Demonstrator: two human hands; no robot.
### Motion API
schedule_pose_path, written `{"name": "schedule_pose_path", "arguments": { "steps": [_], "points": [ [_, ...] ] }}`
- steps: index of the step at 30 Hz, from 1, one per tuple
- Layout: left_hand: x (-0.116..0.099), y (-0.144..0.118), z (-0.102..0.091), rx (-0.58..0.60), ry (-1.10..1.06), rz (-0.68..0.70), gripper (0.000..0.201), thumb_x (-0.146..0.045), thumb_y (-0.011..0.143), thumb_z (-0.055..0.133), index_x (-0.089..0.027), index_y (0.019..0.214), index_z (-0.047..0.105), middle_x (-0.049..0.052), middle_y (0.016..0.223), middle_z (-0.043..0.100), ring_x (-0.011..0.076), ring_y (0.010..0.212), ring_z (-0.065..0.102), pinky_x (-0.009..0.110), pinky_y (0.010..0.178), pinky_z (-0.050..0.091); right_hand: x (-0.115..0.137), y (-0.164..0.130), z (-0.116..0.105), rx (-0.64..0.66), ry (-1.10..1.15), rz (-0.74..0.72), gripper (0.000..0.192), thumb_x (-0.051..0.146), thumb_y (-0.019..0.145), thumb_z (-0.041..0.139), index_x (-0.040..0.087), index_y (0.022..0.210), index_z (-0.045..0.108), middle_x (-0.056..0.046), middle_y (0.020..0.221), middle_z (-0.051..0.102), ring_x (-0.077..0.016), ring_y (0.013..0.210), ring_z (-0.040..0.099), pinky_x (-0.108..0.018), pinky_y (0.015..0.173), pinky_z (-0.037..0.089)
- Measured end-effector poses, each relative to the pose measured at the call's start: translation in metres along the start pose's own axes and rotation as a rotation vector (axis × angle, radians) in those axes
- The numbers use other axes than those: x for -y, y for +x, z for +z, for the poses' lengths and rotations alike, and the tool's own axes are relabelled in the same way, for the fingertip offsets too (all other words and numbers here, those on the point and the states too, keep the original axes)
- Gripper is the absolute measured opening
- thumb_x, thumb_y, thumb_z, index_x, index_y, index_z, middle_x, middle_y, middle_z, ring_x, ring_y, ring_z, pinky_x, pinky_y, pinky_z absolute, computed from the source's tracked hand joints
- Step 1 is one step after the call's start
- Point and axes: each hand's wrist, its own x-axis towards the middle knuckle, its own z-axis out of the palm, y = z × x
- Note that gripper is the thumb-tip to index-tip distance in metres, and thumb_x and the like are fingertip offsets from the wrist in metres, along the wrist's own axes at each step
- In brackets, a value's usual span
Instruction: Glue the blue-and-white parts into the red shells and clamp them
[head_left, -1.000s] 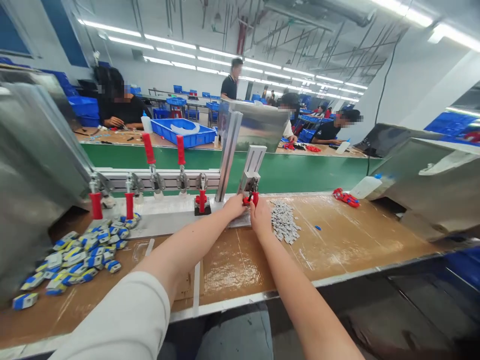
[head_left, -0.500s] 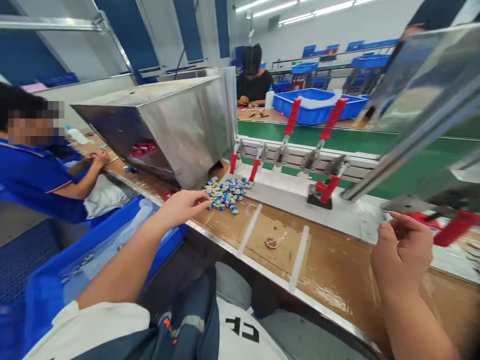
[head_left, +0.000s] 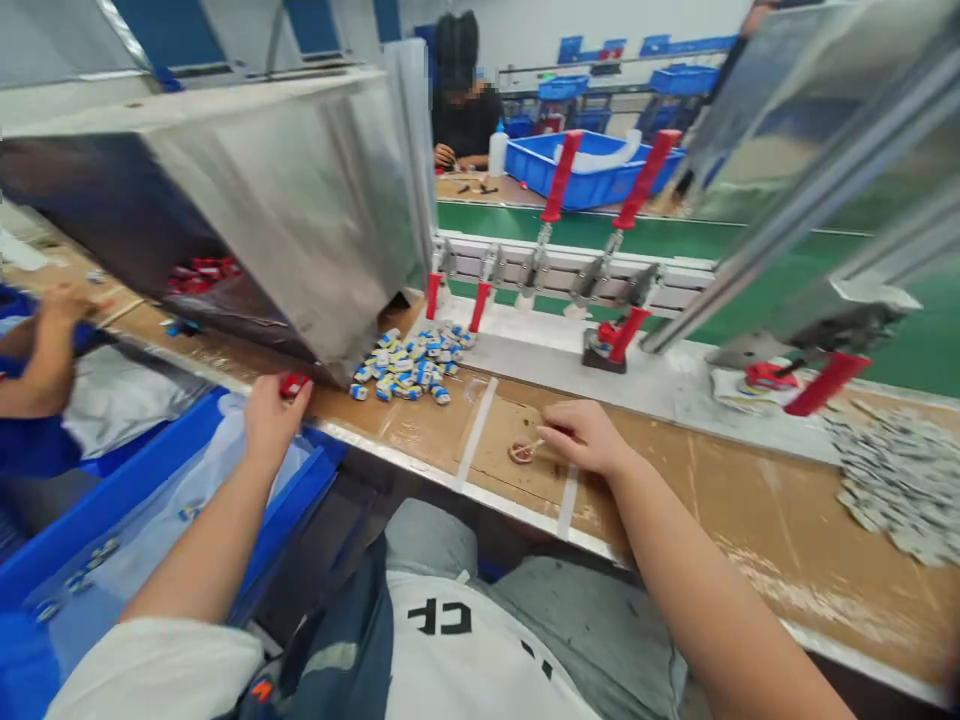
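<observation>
The person's left hand sits at the near edge of the brown wooden workbench, fingers curled round a small red plastic part that pokes out above the knuckles; the grip is closed on it. That part lies right under the lower lip of the big slanted stainless-steel hopper, at about ten o'clock from the person's lap. Just to the hand's three o'clock lies a heap of small blue, white and yellow pieces.

The right hand rests on the bench at about twelve o'clock, fingers bent and drawn together, the tips touching a thin stick joined to a small reddish-brown ring. Whether the stick is truly pinched I cannot tell. The ring lies between two white strips fixed to the board.

Behind, at one o'clock, stands a row of red-handled toggle clamps on a pale metal rail. At three o'clock lies a spread of small grey flat pieces. At nine o'clock is a blue plastic crate, and beyond it another person's arm.
</observation>
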Motion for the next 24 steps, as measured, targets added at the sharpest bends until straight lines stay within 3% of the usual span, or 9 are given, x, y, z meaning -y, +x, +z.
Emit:
{"name": "schedule_pose_path", "arguments": {
  "steps": [2, 4, 6, 9, 12, 14, 17, 24],
  "points": [
    [-0.034, -0.018, 0.008, -0.052, -0.173, 0.193, 0.038, -0.048, 0.099, 0.06, -0.019, 0.122, 0.065, 0.015, 0.122, 0.064, 0.0322, 0.121, 0.06, 0.049, 0.11, 0.049, 0.003, 0.0, -0.001, 0.111, -0.032, -0.036, 0.056, 0.06, 0.102, 0.04, 0.023, 0.06, 0.036, 0.001, 0.058, 0.044, -0.0143, 0.057, 0.036, -0.032, 0.062, 0.025],
    [-0.086, -0.031, 0.017, 0.037, -0.353, 0.416, 0.037, -0.044, 0.097, 0.066, -0.021, 0.125, 0.066, 0.013, 0.125, 0.063, 0.0304, 0.124, 0.06, 0.049, 0.113, 0.048, 0.004, 0.0, -0.001, 0.155, -0.058, -0.07, 0.053, 0.054, 0.104, 0.042, 0.022, 0.062, 0.037, 0.001, 0.058, 0.045, -0.0135, 0.057, 0.035, -0.032, 0.062, 0.023],
    [-0.151, -0.036, 0.028, 0.146, -0.521, 0.557, 0.033, -0.039, 0.097, 0.069, -0.023, 0.125, 0.067, 0.011, 0.125, 0.062, 0.0279, 0.123, 0.06, 0.045, 0.113, 0.049, 0.003, 0.001, 0.001, 0.157, -0.084, -0.093, 0.05, 0.047, 0.105, 0.044, 0.021, 0.063, 0.039, 0.002, 0.058, 0.046, -0.0128, 0.057, 0.036, -0.031, 0.062, 0.023],
    [-0.246, -0.028, 0.055, 0.342, -0.778, 0.64, 0.031, -0.034, 0.093, 0.075, -0.021, 0.12, 0.07, 0.009, 0.119, 0.062, 0.0229, 0.109, 0.064, 0.037, 0.099, 0.056, 0.005, 0.001, 0.005, 0.114, -0.155, -0.122, 0.048, 0.042, 0.108, 0.044, 0.02, 0.065, 0.044, 0.001, 0.06, 0.049, -0.0127, 0.058, 0.039, -0.03, 0.062, 0.022],
    [-0.31, -0.014, 0.088, 0.453, -0.908, 0.629, 0.029, -0.024, 0.086, 0.08, -0.019, 0.113, 0.071, 0.007, 0.112, 0.066, 0.0218, 0.105, 0.065, 0.036, 0.096, 0.055, 0.009, 0.003, 0.006, 0.045, -0.283, -0.196, 0.046, 0.038, 0.109, 0.044, 0.02, 0.067, 0.048, 0.0, 0.063, 0.053, -0.0143, 0.061, 0.042, -0.03, 0.063, 0.023],
    [-0.33, -0.009, 0.107, 0.508, -0.95, 0.587, 0.03, -0.02, 0.081, 0.083, -0.018, 0.108, 0.071, 0.005, 0.107, 0.068, 0.0217, 0.102, 0.065, 0.036, 0.096, 0.054, 0.011, 0.003, 0.005, 0.026, -0.334, -0.228, 0.043, 0.032, 0.109, 0.045, 0.02, 0.067, 0.049, -0.001, 0.063, 0.054, -0.015, 0.062, 0.042, -0.031, 0.064, 0.024],
    [-0.334, -0.012, 0.124, 0.63, -1.0, 0.574, 0.03, -0.019, 0.077, 0.084, -0.018, 0.104, 0.072, 0.005, 0.104, 0.068, 0.0207, 0.096, 0.066, 0.035, 0.093, 0.053, 0.012, 0.001, 0.003, 0.061, -0.3, -0.222, 0.04, 0.026, 0.106, 0.048, 0.02, 0.066, 0.048, 0.0, 0.061, 0.052, -0.0144, 0.061, 0.039, -0.031, 0.063, 0.024],
    [-0.324, -0.014, 0.126, 0.789, -1.07, 0.588, 0.029, -0.023, 0.075, 0.081, -0.019, 0.102, 0.073, 0.005, 0.105, 0.069, 0.0212, 0.096, 0.067, 0.035, 0.089, 0.054, 0.006, 0.0, 0.006, 0.095, 0.003, -0.125, 0.045, 0.03, 0.104, 0.052, 0.021, 0.062, 0.036, 0.004, 0.057, 0.041, -0.0112, 0.057, 0.032, -0.03, 0.06, 0.024]
  ]
}}
